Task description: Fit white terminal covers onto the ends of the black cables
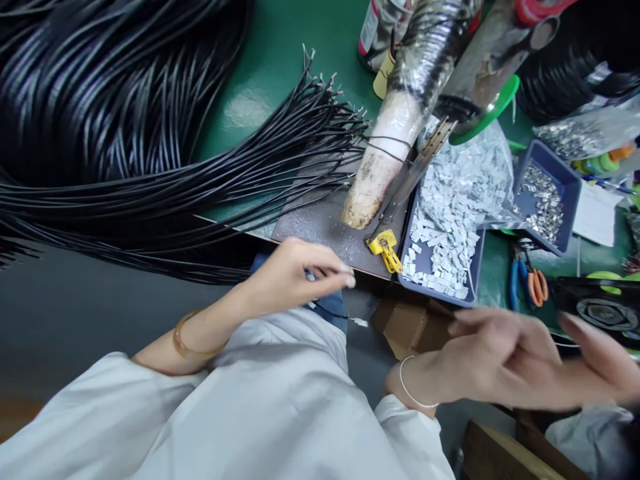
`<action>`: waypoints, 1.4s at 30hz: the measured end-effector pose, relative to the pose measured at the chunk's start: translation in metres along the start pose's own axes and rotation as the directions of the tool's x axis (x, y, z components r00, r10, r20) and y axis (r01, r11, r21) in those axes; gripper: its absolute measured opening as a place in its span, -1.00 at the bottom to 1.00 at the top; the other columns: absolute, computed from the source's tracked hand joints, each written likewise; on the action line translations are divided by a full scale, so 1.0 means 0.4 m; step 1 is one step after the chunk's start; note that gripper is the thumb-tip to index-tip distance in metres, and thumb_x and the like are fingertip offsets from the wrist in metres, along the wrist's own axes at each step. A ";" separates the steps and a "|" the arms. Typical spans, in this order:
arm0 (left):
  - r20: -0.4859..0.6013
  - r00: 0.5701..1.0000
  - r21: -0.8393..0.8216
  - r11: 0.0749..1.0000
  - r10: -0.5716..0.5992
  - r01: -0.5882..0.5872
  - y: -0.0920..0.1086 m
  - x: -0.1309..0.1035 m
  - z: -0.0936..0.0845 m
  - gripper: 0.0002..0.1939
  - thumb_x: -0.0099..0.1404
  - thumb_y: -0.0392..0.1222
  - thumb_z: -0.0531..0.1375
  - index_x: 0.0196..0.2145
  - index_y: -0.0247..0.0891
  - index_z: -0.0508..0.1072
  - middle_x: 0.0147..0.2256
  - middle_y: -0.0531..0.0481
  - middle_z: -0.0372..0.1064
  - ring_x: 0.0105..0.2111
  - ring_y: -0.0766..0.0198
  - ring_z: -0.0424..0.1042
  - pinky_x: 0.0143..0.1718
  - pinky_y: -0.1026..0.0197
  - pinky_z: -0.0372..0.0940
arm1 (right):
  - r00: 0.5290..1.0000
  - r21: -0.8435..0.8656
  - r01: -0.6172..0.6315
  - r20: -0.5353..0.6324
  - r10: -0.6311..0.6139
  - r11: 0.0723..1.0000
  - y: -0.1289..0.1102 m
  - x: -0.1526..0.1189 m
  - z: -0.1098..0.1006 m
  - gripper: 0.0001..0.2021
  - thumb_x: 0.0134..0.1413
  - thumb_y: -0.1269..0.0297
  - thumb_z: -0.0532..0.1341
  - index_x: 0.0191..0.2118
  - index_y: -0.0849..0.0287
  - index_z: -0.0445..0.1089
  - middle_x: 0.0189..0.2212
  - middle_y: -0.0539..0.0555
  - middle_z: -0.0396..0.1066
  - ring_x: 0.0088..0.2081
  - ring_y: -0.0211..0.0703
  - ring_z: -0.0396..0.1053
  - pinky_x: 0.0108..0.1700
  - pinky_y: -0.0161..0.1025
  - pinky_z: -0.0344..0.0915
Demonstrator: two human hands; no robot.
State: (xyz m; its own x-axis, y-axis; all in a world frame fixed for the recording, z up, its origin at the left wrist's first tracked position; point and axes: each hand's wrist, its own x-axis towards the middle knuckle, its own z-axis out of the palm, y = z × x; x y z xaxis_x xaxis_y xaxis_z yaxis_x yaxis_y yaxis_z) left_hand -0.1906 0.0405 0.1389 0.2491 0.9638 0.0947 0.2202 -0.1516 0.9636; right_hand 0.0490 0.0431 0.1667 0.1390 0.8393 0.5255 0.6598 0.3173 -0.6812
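Observation:
My left hand [295, 277] is at the front edge of the bench, thumb and forefinger pressed together around something too small to make out; a pale spot shows at the fingertips. Just below it, a thin black cable with a white connector [360, 322] lies over my lap. My right hand [520, 360] is farther right, in front of the bench, blurred, with its fingers apart and nothing visible in them. Many black cables [240, 167] with stripped ends spread across the bench. A blue tray [440, 297] of small white pieces stands between the hands, beyond them.
A wrapped duct [385, 147] hangs low over a grey plate, beside a yellow clip [385, 250]. On the right are a smaller tray [570, 207] of metal parts, pliers [525, 280] and a black fan [600, 310]. Cardboard boxes [415, 327] sit below the bench.

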 end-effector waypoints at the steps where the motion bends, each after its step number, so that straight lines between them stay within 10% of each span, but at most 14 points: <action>1: -0.169 0.985 0.076 0.997 0.018 -0.006 -0.008 0.006 -0.013 -0.84 0.27 -0.17 0.26 -0.29 -0.28 0.61 -0.36 -0.05 0.54 -0.43 0.32 0.43 -0.39 0.30 0.27 | 1.000 -0.029 -0.013 -0.016 0.012 0.999 0.001 0.011 0.001 -0.85 0.29 0.18 0.09 -0.08 -0.03 0.33 -0.29 -0.01 0.41 -0.49 -0.23 0.47 -0.46 -0.18 0.38; 3: -0.430 0.894 0.326 0.945 0.124 0.026 -0.030 0.030 -0.040 -0.85 0.22 -0.17 0.29 -0.27 -0.25 0.60 -0.31 -0.04 0.51 -0.40 0.29 0.40 -0.36 0.25 0.25 | 0.994 -0.149 -0.029 0.102 0.045 0.988 0.022 0.041 0.008 -0.89 0.16 0.21 0.25 -0.23 0.09 0.38 -0.42 -0.02 0.42 -0.42 -0.17 0.50 -0.37 -0.20 0.40; 8: -0.479 0.849 0.558 0.823 0.220 0.102 -0.103 0.120 -0.095 -0.99 0.12 -0.31 0.29 -0.43 -0.25 0.52 -0.38 -0.01 0.38 -0.41 0.26 0.30 -0.37 0.15 0.13 | 0.923 -0.318 0.079 0.382 0.052 0.945 0.121 0.124 0.047 -0.88 0.09 0.23 0.25 -0.40 0.13 0.38 -0.43 -0.01 0.44 -0.39 -0.23 0.40 -0.29 -0.27 0.33; 11: -0.653 0.729 0.380 0.921 0.204 0.082 -0.131 0.155 -0.106 -0.88 0.09 -0.39 0.27 -0.46 -0.24 0.40 -0.49 0.10 0.28 -0.54 0.38 0.17 -0.41 0.19 0.09 | 0.859 -0.326 0.103 0.505 0.081 0.940 0.139 0.155 0.066 -0.89 0.05 0.26 0.23 -0.44 0.13 0.35 -0.42 0.00 0.45 -0.44 -0.24 0.36 -0.32 -0.27 0.26; 15: -0.862 0.501 -0.052 0.972 0.073 -0.231 -0.113 0.150 -0.102 -0.81 0.15 -0.34 0.27 -0.43 -0.20 0.29 -0.48 0.13 0.27 -0.58 0.44 0.20 -0.54 0.28 0.08 | 0.804 -0.391 0.189 0.588 0.087 0.901 0.125 0.167 0.068 -0.88 0.00 0.32 0.20 -0.50 0.12 0.27 -0.49 -0.04 0.38 -0.49 -0.26 0.32 -0.33 -0.26 0.16; 18: -0.773 0.628 -0.410 0.824 -0.086 -0.391 -0.058 0.106 -0.087 -0.85 0.19 -0.26 0.28 -0.41 -0.22 0.33 -0.43 0.12 0.34 -0.71 0.53 0.09 -0.71 0.29 -0.11 | 0.807 -0.388 0.234 0.589 0.044 0.891 0.122 0.166 0.069 -0.90 0.00 0.36 0.16 -0.48 0.11 0.24 -0.41 -0.01 0.38 -0.43 -0.24 0.31 -0.33 -0.27 0.14; 20: -0.530 0.837 -0.634 0.718 -0.133 -0.288 -0.014 0.065 -0.068 -0.89 0.21 -0.22 0.28 -0.38 -0.26 0.40 -0.41 0.09 0.41 -0.74 0.55 0.10 -0.72 0.31 -0.11 | 0.814 -0.390 0.264 0.580 0.013 0.882 0.128 0.163 0.074 -0.91 0.02 0.36 0.14 -0.47 0.11 0.23 -0.39 -0.01 0.37 -0.43 -0.25 0.30 -0.34 -0.27 0.13; 23: -0.134 0.978 -0.805 0.593 -0.160 -0.014 0.035 0.007 -0.032 -0.84 0.17 -0.19 0.32 -0.35 -0.27 0.41 -0.63 0.14 0.33 -0.71 0.45 0.22 -0.65 0.35 0.09 | 0.837 -0.421 0.317 0.546 -0.042 0.850 0.133 0.156 0.080 -0.89 0.06 0.35 0.15 -0.46 0.11 0.25 -0.46 -0.03 0.34 -0.45 -0.26 0.27 -0.36 -0.27 0.11; 27: 0.185 0.951 -0.788 0.540 -0.250 0.295 0.047 -0.021 0.009 -0.82 0.20 -0.17 0.29 -0.32 -0.31 0.41 -0.60 0.05 0.43 -0.72 0.47 0.18 -0.70 0.38 0.01 | 0.942 -0.336 0.234 0.310 -0.127 0.912 0.085 0.121 0.068 -0.89 0.11 0.32 0.20 -0.43 0.12 0.33 -0.48 -0.05 0.38 -0.48 -0.29 0.28 -0.35 -0.27 0.21; 31: 0.133 0.940 -0.714 0.627 -0.315 0.311 0.033 -0.001 0.033 -0.88 0.19 -0.25 0.28 -0.35 -0.32 0.42 -0.60 0.09 0.41 -0.72 0.55 0.06 -0.67 0.40 -0.10 | 0.998 0.087 0.032 0.045 -0.036 0.996 -0.011 0.053 0.064 -0.87 0.06 0.34 0.30 -0.43 0.12 0.35 -0.42 -0.01 0.44 -0.42 -0.24 0.41 -0.44 -0.27 0.35; 42: 0.067 0.967 -0.508 0.826 -0.244 0.244 0.025 0.024 0.043 -0.84 0.22 -0.26 0.28 -0.49 -0.35 0.46 -0.57 0.07 0.37 -0.52 0.44 0.30 -0.44 0.38 0.21 | 0.934 0.452 -0.159 0.358 -0.015 0.877 -0.019 -0.030 0.145 -0.92 0.11 0.41 0.28 -0.31 0.08 0.51 -0.26 0.03 0.55 -0.21 -0.23 0.52 -0.24 -0.26 0.51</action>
State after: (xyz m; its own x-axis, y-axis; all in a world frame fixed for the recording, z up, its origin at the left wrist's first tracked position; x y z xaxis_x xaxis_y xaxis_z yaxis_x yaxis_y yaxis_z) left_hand -0.1699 0.0444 0.1451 0.2508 0.9547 -0.1605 -0.2363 0.2211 0.9462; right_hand -0.0006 0.0562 0.1361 -0.1448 0.9368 0.3185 0.2227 0.3445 -0.9120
